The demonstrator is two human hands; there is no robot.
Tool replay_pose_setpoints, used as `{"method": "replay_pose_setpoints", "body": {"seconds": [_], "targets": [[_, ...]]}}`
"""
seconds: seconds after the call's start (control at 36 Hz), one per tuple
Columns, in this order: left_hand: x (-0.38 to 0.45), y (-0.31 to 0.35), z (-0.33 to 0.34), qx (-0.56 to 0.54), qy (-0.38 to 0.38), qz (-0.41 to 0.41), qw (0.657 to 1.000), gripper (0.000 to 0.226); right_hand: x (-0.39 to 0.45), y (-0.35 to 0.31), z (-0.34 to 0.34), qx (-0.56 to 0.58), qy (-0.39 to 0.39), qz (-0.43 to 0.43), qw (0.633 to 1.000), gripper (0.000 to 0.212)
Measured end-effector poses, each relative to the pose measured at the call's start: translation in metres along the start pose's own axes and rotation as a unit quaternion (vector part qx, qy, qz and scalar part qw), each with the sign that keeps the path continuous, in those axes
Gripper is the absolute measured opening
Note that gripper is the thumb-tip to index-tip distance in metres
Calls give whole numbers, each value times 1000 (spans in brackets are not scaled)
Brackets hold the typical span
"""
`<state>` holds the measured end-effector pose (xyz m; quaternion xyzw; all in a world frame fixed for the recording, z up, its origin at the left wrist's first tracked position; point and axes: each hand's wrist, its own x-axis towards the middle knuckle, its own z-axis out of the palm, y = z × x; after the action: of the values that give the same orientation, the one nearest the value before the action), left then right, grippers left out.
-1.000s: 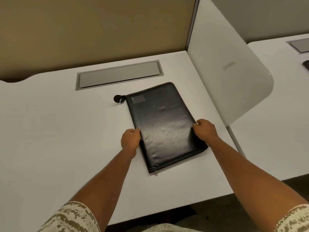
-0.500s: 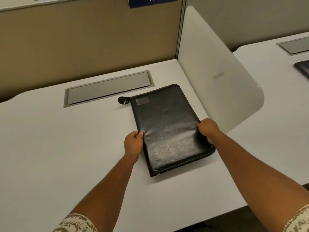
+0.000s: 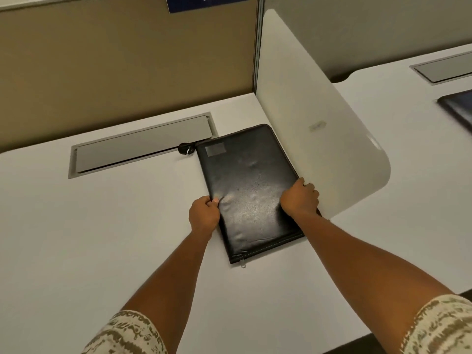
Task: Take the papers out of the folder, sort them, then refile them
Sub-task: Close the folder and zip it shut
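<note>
Folder: the black zipped folder (image 3: 249,190) lies flat on the white desk (image 3: 102,226), just beside the white divider (image 3: 319,123).
Left hand: the left hand (image 3: 204,215) grips the folder's left edge, thumb on top.
Right hand: the right hand (image 3: 299,196) grips the right edge.
Position: the folder lies between both hands.

Black glossy folder (image 3: 247,190) at centre, with a grey label patch; white desk (image 3: 76,238); grey inset panel (image 3: 143,146) at centre left; tan partition (image 3: 115,62) across the top; blue sign (image 3: 207,2) at top; beige-and-brown mottled sleeves (image 3: 127,333) at bottom.
</note>
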<state>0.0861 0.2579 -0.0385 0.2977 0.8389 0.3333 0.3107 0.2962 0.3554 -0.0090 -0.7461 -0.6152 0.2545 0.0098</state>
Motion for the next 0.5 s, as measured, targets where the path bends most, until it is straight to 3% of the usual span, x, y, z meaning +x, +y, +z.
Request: {"method": "replay_pose_setpoints", "body": {"seconds": [0.17,0.28,0.42,0.5], "targets": [[-2,1,-3,27,5,27,999,43,-9,15,27,-61,62,-84,993,61],[-4,-2,-6,52,14,59,997,44,-15,21,34,-110,116,-197,967,56],[-5,0,-10,77,3,56,995,39,-21,11,32,-133,80,-279,948,53],[-9,-1,-19,93,-8,85,992,24,-29,1,36,-136,74,-322,934,55]]}}
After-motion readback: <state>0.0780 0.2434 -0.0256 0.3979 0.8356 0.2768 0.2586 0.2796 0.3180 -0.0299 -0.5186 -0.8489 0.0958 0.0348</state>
